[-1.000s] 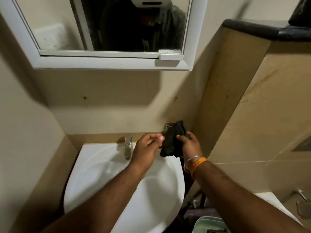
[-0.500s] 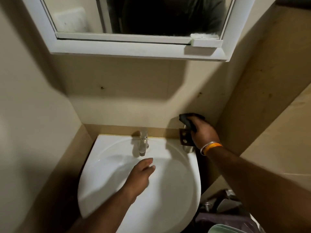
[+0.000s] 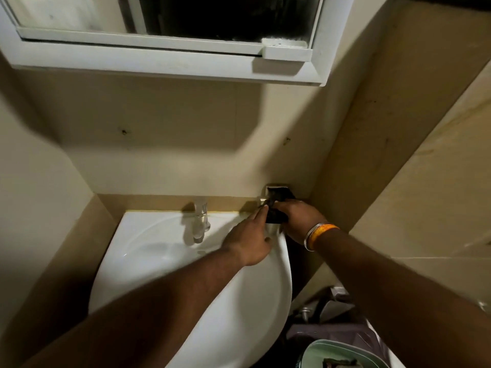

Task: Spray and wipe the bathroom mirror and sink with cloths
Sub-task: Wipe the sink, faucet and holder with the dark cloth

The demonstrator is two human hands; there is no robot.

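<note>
The sink (image 3: pixel 186 301) is a white basin fixed in the corner under the mirror (image 3: pixel 225 19), with the tap (image 3: pixel 200 221) standing at the middle of its back edge. Just right of the tap, the left hand (image 3: pixel 251 240) reaches over the basin's back right corner, fingers nearly straight, their tips touching the dark cloth (image 3: pixel 275 217); it seems to be steadying or tucking the cloth rather than gripping it. The right hand (image 3: pixel 299 220) comes in from the right and covers the rest of the cloth, fingers curled over it. Both hands press at the small metal holder (image 3: pixel 277 192) on the wall above that corner, probably so the cloth can be hung or stowed there, or that fitting wiped.

The basin looks smooth and glossy, with a few wet marks near the tap. The walls are plain beige tile, dimly lit, with a few dark spots. By the basin's lower right edge sits a pale green bucket (image 3: pixel 332 351).
</note>
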